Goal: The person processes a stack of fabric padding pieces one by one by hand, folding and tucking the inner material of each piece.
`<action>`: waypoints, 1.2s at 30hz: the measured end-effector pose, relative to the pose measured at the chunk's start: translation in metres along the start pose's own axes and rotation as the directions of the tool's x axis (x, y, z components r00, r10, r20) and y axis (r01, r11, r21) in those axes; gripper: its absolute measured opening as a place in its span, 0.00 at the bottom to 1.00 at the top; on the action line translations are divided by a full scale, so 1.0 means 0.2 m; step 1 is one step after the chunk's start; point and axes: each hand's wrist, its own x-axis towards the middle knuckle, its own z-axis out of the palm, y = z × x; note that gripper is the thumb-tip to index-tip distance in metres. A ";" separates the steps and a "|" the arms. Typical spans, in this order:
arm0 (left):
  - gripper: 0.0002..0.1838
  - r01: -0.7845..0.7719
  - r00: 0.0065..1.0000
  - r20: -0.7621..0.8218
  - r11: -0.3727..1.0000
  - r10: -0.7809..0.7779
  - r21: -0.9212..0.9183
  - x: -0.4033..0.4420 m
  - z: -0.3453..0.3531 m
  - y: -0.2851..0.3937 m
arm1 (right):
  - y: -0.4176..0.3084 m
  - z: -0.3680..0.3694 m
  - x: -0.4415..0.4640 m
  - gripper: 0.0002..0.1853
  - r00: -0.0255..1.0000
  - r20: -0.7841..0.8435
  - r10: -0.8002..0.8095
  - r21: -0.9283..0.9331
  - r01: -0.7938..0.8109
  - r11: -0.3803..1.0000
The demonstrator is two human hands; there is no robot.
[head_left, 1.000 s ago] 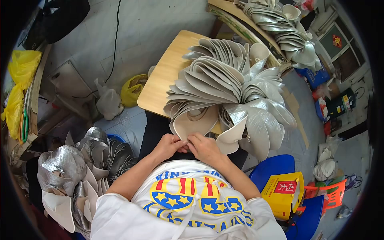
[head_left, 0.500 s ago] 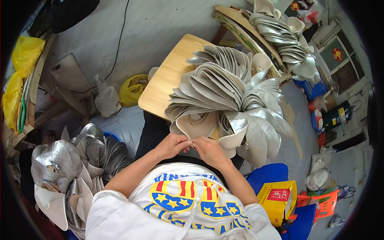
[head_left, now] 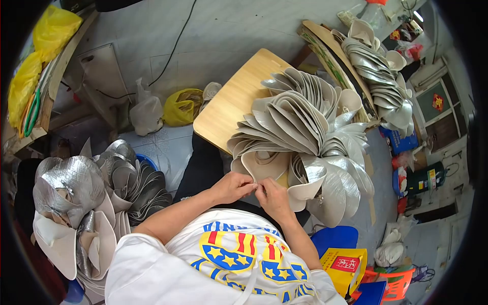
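Note:
My left hand [head_left: 234,187] and my right hand [head_left: 275,197] meet just above my lap, with fingertips pinched close together. Between them is the lower edge of a curved beige sheet piece [head_left: 264,166], which bends up toward the table. What exactly the fingertips grip at that edge is too small to see. Right behind it, a large pile of similar pieces [head_left: 284,122], beige-grey on one face and silvery on the other, fans out over the wooden table [head_left: 229,104]. Another rolled piece [head_left: 308,179] sits beside my right hand.
On my left stands a heap of silver and beige pieces [head_left: 71,188]. More pieces [head_left: 378,71] lie on a board at the back right. A yellow bag [head_left: 183,107] and a white bag [head_left: 146,113] rest by the wall. A yellow box [head_left: 343,267] is on my right.
The view has shifted, so the scene sits lower and the table further right. My hands stay pinched at the same edge, with the right fingers slightly further from the left.

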 end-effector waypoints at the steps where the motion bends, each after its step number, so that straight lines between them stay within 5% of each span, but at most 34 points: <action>1: 0.14 -0.013 1.000 -0.001 0.999 0.013 0.041 0.00 -0.01 0.00 | 0.00 0.00 0.00 0.04 1.000 -0.014 -0.007 0.005 0.007 1.000; 3: 0.15 -0.036 0.999 0.001 0.992 0.036 0.123 0.00 -0.03 0.02 | 0.00 -0.01 0.01 0.04 1.000 -0.026 -0.009 0.012 0.009 1.000; 27: 0.16 0.036 0.999 0.021 0.993 -0.033 -0.112 -0.01 -0.03 -0.03 | -0.01 -0.07 0.04 0.02 0.980 0.177 -0.089 0.087 0.074 0.993; 32: 0.12 -0.035 0.999 -0.024 0.999 0.036 0.034 -0.01 -0.02 -0.01 | -0.03 0.02 0.01 0.06 0.996 -0.029 -0.089 -0.154 0.084 0.984; 35: 0.11 -0.077 0.997 -0.005 0.993 0.078 0.093 -0.04 -0.02 -0.02 | 0.17 -0.07 0.02 0.06 0.981 -0.155 0.114 -0.252 -0.151 0.956; 36: 0.11 -0.066 0.998 0.000 0.992 0.066 0.110 -0.06 -0.02 -0.03 | 0.17 -0.12 0.04 0.04 0.965 -0.222 0.140 -0.155 -0.177 0.972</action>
